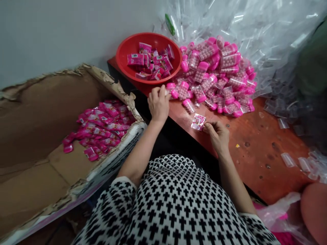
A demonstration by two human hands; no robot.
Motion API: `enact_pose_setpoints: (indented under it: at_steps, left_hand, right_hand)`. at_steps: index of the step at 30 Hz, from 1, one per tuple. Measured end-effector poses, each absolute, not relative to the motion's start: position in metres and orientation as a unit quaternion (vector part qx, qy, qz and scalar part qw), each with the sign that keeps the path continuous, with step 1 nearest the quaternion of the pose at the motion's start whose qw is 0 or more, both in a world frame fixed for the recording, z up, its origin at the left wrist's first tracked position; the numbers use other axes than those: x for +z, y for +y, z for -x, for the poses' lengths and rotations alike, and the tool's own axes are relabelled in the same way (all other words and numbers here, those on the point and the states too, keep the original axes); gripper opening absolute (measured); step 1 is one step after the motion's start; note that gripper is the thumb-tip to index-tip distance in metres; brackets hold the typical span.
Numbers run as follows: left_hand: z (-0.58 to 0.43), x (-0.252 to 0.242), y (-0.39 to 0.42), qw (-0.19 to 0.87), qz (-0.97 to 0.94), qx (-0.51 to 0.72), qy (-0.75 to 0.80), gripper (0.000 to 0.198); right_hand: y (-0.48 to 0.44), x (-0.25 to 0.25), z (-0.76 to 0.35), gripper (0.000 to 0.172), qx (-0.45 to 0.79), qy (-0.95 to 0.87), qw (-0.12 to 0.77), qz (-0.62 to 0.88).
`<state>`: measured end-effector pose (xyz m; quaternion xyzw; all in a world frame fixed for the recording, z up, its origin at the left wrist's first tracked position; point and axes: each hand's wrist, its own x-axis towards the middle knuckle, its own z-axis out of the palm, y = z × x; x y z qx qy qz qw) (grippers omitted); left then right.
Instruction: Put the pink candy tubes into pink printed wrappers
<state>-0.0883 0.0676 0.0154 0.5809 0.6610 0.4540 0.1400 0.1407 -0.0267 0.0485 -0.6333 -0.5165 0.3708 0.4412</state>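
Observation:
My left hand is at the near left edge of a heap of clear containers with pink caps, filled with small pale pink balls. Its fingers are curled and closed on the end of one pink-capped candy container, partly hidden by the fingertips. Between thumb and fingers, my right hand pinches a clear printed plastic sleeve with pink print, flat and shiny. A single candy container lies on the table just beyond the sleeve.
A red basin with pink wrapped packs stands at the table's far left corner. Left of me, a torn cardboard box holds many pink packs. Clear empty tubes and plastic bags lie right and behind.

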Motion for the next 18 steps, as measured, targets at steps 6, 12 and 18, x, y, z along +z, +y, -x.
enact_pose_setpoints:
  at_steps: [6, 12, 18]
  left_hand:
    - [0.11, -0.006, 0.105, 0.163, -0.547, 0.448, 0.688, 0.021]
    - [0.11, 0.002, 0.084, 0.18, -0.535, 0.494, 0.662, 0.031]
    - [0.053, 0.018, 0.022, 0.204, -0.722, 0.405, 0.523, 0.039]
  right_hand:
    - [-0.024, 0.052, -0.128, 0.023, 0.363, -0.537, 0.418, 0.637]
    - [-0.025, 0.052, -0.138, 0.021, 0.379, -0.518, 0.433, 0.633]
    - [-0.022, 0.047, -0.152, 0.023, 0.401, -0.496, 0.455, 0.622]
